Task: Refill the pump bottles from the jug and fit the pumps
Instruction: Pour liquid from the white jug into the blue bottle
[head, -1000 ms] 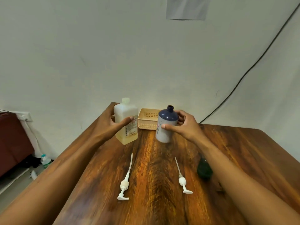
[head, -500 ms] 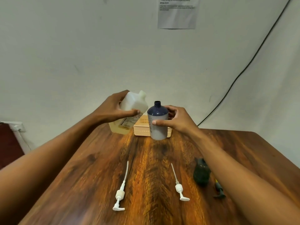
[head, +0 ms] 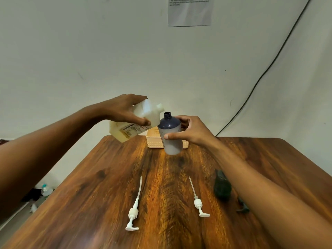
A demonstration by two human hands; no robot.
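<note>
A person's left hand [head: 124, 110] tilts a white jug [head: 136, 123] toward the open neck of a blue bottle [head: 170, 135] — fingers clamped on each, the right hand [head: 190, 132] holding the bottle above the worktop's [head: 100, 194] far edge, before a basket [head: 152, 141]. Two white pumps [head: 133, 211] [head: 198, 203] lie near the front edge — a dark bottle [head: 221, 187] stands towards the right edge.

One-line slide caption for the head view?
Left hand tilts the jug toward the open blue bottle held by the right hand; two white pumps lie on the table.
</note>
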